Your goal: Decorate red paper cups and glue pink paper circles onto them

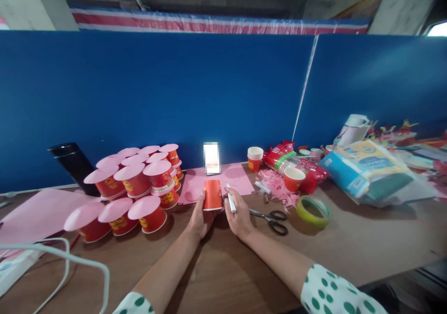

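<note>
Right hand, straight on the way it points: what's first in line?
Likely the pink paper sheet lying flat just ahead of the right hand and its white marker; beyond, the phone against the blue partition. The red cup in the left hand sits aside.

blue partition (pixel 174 95) | wooden table (pixel 366 244) | bright window (pixel 438 29) top right | grey pillar (pixel 45 2) left

The small red-orange paper cup (pixel 213 194) stands mouth down, with its white rim at the bottom and its flat base on top. It sits upright at the near edge of a flat pink paper sheet (pixel 239 178) on the counter (pixel 349 253). The left hand (pixel 199 218) grips its left side. The slim white marker pen (pixel 231 201) is held in the right hand (pixel 239 216), just beside the cup's right wall, tilted with its tip pointing up and away.
</note>
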Tool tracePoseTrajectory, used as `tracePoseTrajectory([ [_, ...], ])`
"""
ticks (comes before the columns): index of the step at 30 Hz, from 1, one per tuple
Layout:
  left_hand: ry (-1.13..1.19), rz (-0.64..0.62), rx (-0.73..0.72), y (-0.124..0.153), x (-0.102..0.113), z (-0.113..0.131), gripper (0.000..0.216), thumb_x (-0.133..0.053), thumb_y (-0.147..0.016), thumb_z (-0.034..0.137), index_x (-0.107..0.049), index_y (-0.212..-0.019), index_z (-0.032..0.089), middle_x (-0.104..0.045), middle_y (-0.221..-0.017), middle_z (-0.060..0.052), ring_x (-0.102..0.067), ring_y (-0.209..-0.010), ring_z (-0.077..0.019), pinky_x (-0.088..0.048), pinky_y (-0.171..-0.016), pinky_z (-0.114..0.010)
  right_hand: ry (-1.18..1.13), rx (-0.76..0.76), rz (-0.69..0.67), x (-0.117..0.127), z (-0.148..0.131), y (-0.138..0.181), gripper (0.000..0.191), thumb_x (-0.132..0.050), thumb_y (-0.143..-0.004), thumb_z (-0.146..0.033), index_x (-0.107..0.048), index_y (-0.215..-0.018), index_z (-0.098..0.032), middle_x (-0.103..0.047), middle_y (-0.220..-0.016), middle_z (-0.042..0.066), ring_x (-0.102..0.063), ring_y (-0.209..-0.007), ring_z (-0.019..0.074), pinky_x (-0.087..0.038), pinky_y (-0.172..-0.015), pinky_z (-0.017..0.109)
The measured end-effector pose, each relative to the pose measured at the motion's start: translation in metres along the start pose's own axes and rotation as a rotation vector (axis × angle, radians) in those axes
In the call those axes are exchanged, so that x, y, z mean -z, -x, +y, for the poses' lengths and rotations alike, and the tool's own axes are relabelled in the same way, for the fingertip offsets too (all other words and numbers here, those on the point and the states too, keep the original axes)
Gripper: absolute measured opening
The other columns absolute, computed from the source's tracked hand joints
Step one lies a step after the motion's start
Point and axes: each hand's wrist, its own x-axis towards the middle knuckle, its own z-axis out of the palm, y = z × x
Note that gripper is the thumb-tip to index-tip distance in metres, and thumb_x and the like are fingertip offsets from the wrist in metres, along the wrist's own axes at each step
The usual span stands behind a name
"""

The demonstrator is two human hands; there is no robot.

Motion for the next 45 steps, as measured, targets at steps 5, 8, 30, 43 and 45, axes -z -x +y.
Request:
tracePoseTrajectory([
  [5, -0.010, -0.018, -0.009, -0.0022, 0.0009, -0.0026, 0.036, -0.055, -0.087, 0.039, -0.063, -0.109, 0.011, -0.073, -0.097, -0.010, -0.067, -0.095, -0.0224, -0.051, -0.090, -0.034, -0.006, -0.019, -0.012, -0.0012, 0.0002, 0.0000, 0.033, -0.041, -0.092, -0.020, -0.054, -0.121, -0.015, -0.064, -0.113, 0.013, -0.061, -0.107, 0.0232, -0.051, -0.094, 0.039],
  [8, -0.019, -0.014, -0.011, -0.0029, 0.0017, -0.0040, 0.036, -0.055, -0.087, 0.038, -0.063, -0.108, 0.010, -0.073, -0.098, -0.010, -0.067, -0.095, -0.0224, -0.051, -0.090, -0.034, -0.013, -0.044, -0.025, -0.0019, 0.0007, -0.0002, 0.033, -0.040, -0.092, -0.021, -0.055, -0.121, -0.015, -0.064, -0.115, 0.012, -0.061, -0.108, 0.0226, -0.050, -0.095, 0.038],
  [30, -0.001, 0.089, -0.061, -0.0034, 0.0004, -0.0030, 0.035, -0.057, -0.085, 0.039, -0.062, -0.104, 0.010, -0.072, -0.085, -0.010, -0.069, -0.078, -0.0199, -0.057, -0.077, -0.033, 0.078, -0.124, 0.031, -0.0048, 0.0035, -0.0014, 0.032, -0.038, -0.093, -0.023, -0.056, -0.119, -0.017, -0.065, -0.116, 0.011, -0.061, -0.110, 0.0219, -0.048, -0.095, 0.036],
  [43, 0.063, 0.078, -0.037, -0.0008, 0.0029, 0.0017, 0.035, -0.051, -0.089, 0.039, -0.062, -0.103, 0.009, -0.072, -0.085, -0.012, -0.068, -0.075, -0.0192, -0.057, -0.074, -0.031, 0.096, -0.074, -0.056, -0.0063, 0.0028, 0.0022, 0.032, -0.038, -0.092, -0.022, -0.053, -0.120, -0.016, -0.069, -0.103, 0.009, -0.066, -0.097, 0.0211, -0.050, -0.086, 0.032],
  [45, 0.068, 0.084, -0.030, -0.0006, 0.0032, 0.0021, 0.035, -0.050, -0.089, 0.039, -0.062, -0.102, 0.009, -0.072, -0.084, -0.012, -0.069, -0.075, -0.0194, -0.057, -0.074, -0.032, 0.102, -0.080, -0.061, -0.0070, 0.0034, 0.0020, 0.031, -0.038, -0.092, -0.023, -0.053, -0.118, -0.016, -0.069, -0.105, 0.009, -0.066, -0.097, 0.0213, -0.051, -0.086, 0.032],
])
